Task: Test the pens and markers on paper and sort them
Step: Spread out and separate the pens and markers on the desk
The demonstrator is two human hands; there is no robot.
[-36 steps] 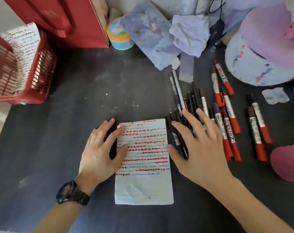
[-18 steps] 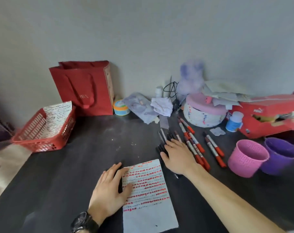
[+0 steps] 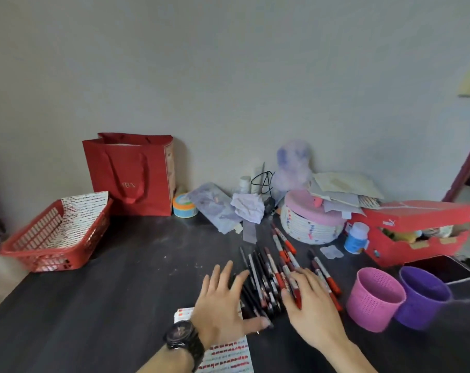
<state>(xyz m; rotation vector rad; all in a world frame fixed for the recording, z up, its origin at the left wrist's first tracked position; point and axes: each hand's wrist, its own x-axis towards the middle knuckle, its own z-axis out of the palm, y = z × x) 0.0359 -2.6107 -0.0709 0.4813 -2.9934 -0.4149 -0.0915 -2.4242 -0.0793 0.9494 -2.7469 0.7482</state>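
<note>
The left hand [image 3: 223, 300] has left the paper's left edge. It now lies spread wide over the top of the test paper [image 3: 228, 356], fingertips touching the black pens [image 3: 256, 273] at its 1 o'clock. The right hand [image 3: 313, 305] has slid toward 3 o'clock and rests flat and relaxed on the red markers [image 3: 287, 275]. The pink basket [image 3: 373, 300] stands at its 3 o'clock.
</note>
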